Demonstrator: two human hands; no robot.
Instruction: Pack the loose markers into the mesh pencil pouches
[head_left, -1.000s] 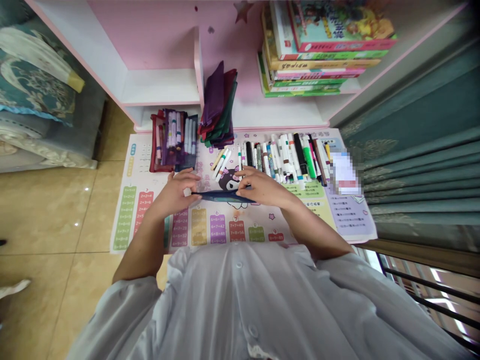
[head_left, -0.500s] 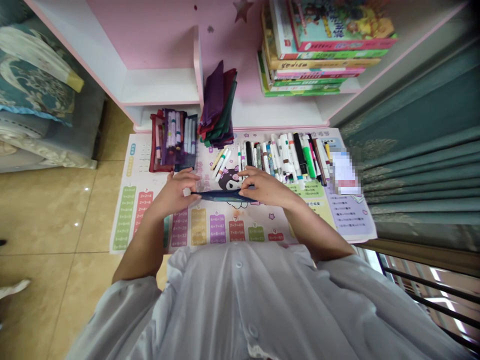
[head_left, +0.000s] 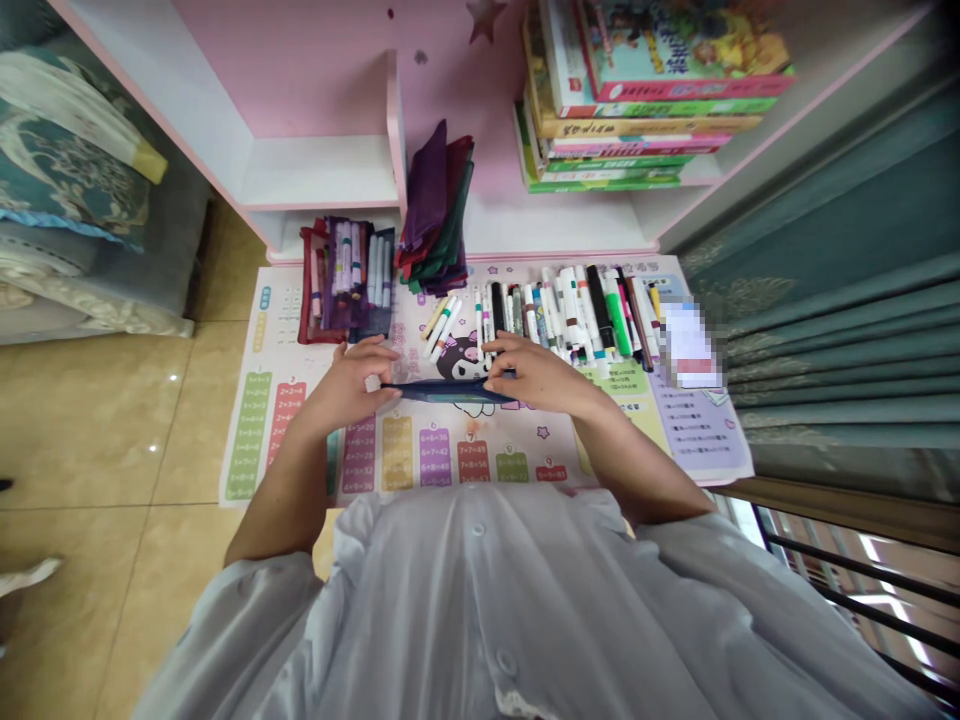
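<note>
Multiplication-table mat [head_left: 397, 460] beneath loose markers [head_left: 570, 310]

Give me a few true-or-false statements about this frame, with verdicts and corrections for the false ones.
1. The left hand and right hand both hold a flat navy pouch. True.
2. The right hand holds a marker. False: it holds the pouch's right end.
3. Loose markers lie on a multiplication-table mat. True.
4. The stacked purple and green pouches lie on the floor tiles. False: they sit beside a marker-filled mesh pouch, below the shelf.
</note>
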